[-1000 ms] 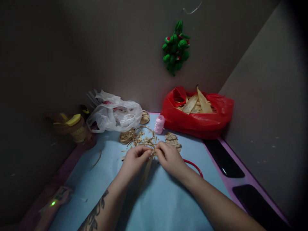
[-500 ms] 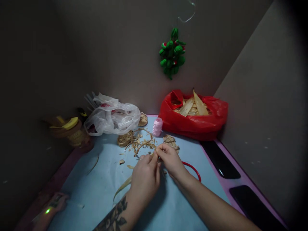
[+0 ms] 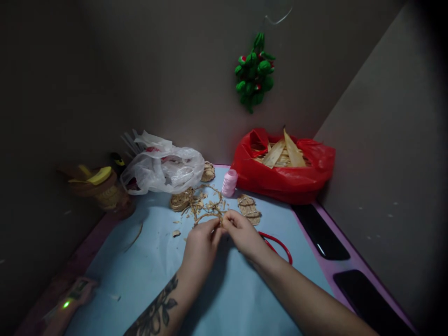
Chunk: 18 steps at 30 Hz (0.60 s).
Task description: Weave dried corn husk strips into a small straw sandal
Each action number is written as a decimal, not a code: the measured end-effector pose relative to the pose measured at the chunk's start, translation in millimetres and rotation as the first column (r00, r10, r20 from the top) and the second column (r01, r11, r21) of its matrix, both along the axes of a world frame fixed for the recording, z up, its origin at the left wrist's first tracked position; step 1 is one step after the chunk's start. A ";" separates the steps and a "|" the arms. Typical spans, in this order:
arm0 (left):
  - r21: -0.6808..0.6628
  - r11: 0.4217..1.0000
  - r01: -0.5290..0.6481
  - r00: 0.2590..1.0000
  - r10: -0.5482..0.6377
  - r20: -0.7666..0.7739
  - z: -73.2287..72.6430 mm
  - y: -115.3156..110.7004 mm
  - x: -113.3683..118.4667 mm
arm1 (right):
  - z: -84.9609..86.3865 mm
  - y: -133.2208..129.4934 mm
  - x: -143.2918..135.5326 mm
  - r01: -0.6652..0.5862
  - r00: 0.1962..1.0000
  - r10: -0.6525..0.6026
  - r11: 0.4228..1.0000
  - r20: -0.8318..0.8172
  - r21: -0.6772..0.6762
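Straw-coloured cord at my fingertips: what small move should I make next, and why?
Perhaps a small twist with the right hand while the left hand steadies: both pinch close together where the straw-coloured cord seems to end, its loops lying beyond.

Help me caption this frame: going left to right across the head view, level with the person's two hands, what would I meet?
Curved dry strip → small pale chip → left hand → right hand → red loop → black slab.
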State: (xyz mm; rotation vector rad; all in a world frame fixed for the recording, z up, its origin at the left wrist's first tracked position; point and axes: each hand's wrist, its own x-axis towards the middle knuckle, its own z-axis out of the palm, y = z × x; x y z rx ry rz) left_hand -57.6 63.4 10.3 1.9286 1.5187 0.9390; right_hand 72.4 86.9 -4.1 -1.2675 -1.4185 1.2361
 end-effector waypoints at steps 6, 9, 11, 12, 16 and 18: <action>-0.008 0.999 0.045 0.999 -0.045 -0.011 2.7 5.4 -4.0 | 7.3 -2.8 3.1 -0.065 0.940 -0.006 0.978 0.340 0.198; -0.020 0.998 0.059 0.998 -0.059 -0.005 0.6 7.8 -4.2 | 11.5 -5.3 4.3 -0.114 0.854 -0.079 0.936 0.514 0.332; -0.055 0.997 0.060 0.997 -0.058 0.044 -1.7 9.3 -3.5 | 13.1 -6.3 4.5 -0.133 0.830 -0.093 0.925 0.551 0.356; -0.082 0.994 0.067 0.995 -0.060 0.082 -2.5 10.1 -3.1 | 13.6 -6.5 4.4 -0.138 0.832 -0.087 0.924 0.548 0.356; -0.183 0.977 0.107 0.972 -0.064 0.225 -1.7 12.3 -2.9 | 15.4 -5.0 5.3 -0.122 0.897 -0.021 0.948 0.441 0.294; -0.175 0.981 0.084 0.971 -0.041 0.237 0.6 12.4 -3.9 | 17.7 -2.9 7.7 -0.111 0.934 0.023 0.967 0.356 0.228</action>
